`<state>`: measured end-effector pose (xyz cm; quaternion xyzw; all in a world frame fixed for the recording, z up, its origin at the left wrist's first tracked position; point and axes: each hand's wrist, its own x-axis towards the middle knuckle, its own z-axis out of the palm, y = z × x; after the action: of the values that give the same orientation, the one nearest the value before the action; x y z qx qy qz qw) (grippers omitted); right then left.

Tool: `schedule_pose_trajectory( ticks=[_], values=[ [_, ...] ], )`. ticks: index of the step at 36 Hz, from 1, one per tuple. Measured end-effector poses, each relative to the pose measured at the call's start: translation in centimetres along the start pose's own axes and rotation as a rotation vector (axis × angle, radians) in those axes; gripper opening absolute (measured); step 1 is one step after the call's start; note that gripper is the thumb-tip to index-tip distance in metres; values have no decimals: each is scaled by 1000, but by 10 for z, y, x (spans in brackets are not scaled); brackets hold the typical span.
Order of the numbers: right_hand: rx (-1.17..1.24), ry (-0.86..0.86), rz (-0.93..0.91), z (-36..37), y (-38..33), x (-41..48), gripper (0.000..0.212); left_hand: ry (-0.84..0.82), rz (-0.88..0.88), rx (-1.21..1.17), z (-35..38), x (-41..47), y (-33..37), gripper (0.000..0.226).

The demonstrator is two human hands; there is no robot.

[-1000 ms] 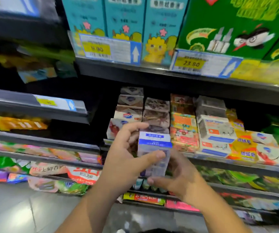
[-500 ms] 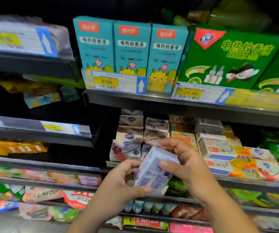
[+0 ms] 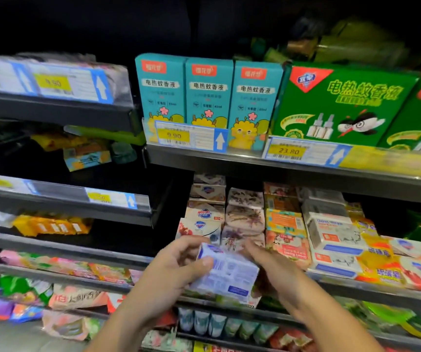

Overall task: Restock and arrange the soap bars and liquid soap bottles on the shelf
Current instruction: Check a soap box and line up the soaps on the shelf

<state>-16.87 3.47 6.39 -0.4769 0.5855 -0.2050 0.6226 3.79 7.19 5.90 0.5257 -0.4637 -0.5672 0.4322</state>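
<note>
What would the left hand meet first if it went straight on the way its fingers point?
Probably the lowest white soap pack, lying just beyond the left hand, which holds the blue-and-white soap box. Depth is unclear, so the gap may be wider than it looks.

I watched through the head camera. The left grip (image 3: 179, 265) and the right grip (image 3: 267, 266) were both bare. The left forearm (image 3: 133, 318) and the right forearm (image 3: 318, 313) were bare too, as far as the lower edge of my feed. The thumbnail on the left grip looked short. Motion blur softened the knuckles and wrists, so I could tell no finer detail.
</note>
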Motion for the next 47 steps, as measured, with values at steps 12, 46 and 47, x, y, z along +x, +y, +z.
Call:
schedule_pose_trajectory(
  ticks=[12, 46, 47],
  values=[
    [256, 14, -346, -35, -17, 6, 53, 11, 531, 602, -11, 31, 8, 61],
    [-971, 329, -256, -2, -67, 125, 54, 82, 218, 1308, -9, 56, -38, 62],
    [-912, 314, -262, -2, -66, 126, 44, 89, 221, 1302, -9, 56, -39, 63]
  ],
)
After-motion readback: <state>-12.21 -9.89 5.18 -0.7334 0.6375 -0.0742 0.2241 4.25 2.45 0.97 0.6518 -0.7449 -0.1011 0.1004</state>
